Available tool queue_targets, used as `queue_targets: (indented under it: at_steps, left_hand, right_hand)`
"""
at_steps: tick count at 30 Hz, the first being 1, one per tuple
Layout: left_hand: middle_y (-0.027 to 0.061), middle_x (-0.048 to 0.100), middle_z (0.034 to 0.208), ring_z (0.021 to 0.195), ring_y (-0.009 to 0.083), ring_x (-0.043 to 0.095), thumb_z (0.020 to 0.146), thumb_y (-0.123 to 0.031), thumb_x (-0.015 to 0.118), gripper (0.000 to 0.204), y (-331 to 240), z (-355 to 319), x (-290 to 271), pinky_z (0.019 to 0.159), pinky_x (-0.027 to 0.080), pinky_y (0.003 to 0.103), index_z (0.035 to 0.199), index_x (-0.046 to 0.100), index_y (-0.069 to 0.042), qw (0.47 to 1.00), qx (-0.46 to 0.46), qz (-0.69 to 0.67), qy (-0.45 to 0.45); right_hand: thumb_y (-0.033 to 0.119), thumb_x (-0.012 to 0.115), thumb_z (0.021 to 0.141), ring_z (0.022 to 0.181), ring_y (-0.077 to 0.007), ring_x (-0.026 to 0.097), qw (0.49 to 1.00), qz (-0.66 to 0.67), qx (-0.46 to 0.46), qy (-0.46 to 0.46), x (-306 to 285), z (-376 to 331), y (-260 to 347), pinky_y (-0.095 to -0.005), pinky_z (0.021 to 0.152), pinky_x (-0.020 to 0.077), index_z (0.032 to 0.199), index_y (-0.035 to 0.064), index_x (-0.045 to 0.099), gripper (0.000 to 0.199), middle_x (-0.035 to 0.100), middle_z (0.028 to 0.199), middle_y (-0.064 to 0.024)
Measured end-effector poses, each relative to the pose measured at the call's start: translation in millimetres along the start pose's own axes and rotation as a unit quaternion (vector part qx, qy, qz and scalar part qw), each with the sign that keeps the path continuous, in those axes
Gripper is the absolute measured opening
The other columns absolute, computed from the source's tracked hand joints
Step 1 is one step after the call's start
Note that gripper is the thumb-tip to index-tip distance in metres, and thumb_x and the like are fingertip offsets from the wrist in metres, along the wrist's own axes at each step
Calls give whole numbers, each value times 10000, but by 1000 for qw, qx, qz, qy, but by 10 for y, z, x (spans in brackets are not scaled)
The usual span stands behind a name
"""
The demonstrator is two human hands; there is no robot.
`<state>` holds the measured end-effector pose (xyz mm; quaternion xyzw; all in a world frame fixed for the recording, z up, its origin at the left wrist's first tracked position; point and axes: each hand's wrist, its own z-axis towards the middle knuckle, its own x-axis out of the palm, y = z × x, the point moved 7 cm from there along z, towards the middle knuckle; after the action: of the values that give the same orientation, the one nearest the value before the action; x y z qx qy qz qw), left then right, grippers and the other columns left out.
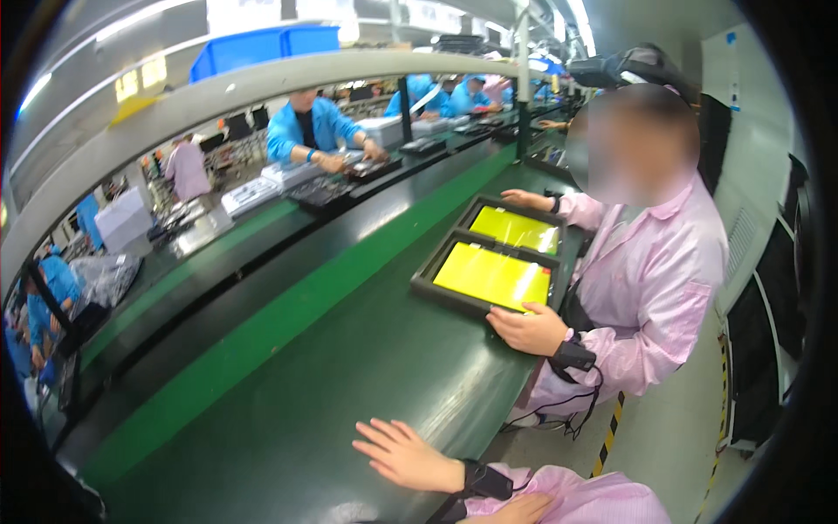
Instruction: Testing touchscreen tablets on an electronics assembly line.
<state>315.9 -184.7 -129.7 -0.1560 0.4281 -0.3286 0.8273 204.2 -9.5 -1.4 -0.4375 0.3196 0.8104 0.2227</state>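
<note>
My right hand (408,456) is stretched out over the dark green belt (288,419), palm down with its fingers spread and nothing in them. A black device is strapped round that wrist, below a pink sleeve (576,499). At the bottom edge, part of my left hand (517,510) shows against the sleeve; its fingers are mostly hidden. Farther along the belt lies a black tray (425,281) with two bright yellow-green panels (493,272). A co-worker in a pink smock (650,271) has one hand at its near edge and the other at its far side.
Across the belt, a person in blue (327,122) handles dark parts beside white boxes (286,175). A grey rail (349,68) arches overhead, with blue bins (262,51) above it. Black cables (572,419) hang from the co-worker's wrist. Yellow-black tape (608,434) marks the floor.
</note>
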Motion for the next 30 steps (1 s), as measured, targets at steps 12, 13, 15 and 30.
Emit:
queue_targets:
  at_steps: [12, 13, 15, 30]
  left_hand:
    - [217, 487, 1244, 1184, 363, 456, 809, -243, 591, 535, -847, 874, -1583, 1019, 339, 461, 1253, 470, 28, 992, -92, -48, 74]
    - [208, 500, 1227, 1169, 359, 466, 809, -238, 594, 516, -916, 919, -1715, 1010, 349, 456, 1239, 483, 23, 989, -109, -41, 86]
    - [190, 526, 1194, 1140, 350, 486, 809, -228, 599, 478, -978, 940, -1984, 992, 367, 447, 1210, 509, 15, 982, -162, -16, 100]
    - [126, 573, 1219, 1111, 181, 549, 909, -144, 609, 392, 499, -363, -3189, 962, 443, 319, 1252, 493, 5, 801, -537, -74, -256]
  right_hand:
    - [205, 569, 893, 1288, -337, 393, 999, 28, 2, 21, -292, 61, 52, -494, 1041, 328, 1298, 76, 511, 429, 415, 1413, -152]
    - [204, 566, 895, 1291, -334, 392, 999, 27, 8, 23, -278, 54, 45, -496, 1043, 326, 1299, 80, 512, 426, 414, 1416, -150]
    - [204, 564, 897, 1296, -337, 390, 999, 36, 4, 25, -234, 29, 46, -502, 1047, 319, 1300, 80, 511, 425, 412, 1419, -150]
    - [154, 592, 887, 1221, -283, 484, 970, 234, -63, 13, -557, -510, 102, -408, 1043, 376, 1235, 34, 552, 371, 549, 1252, -137]
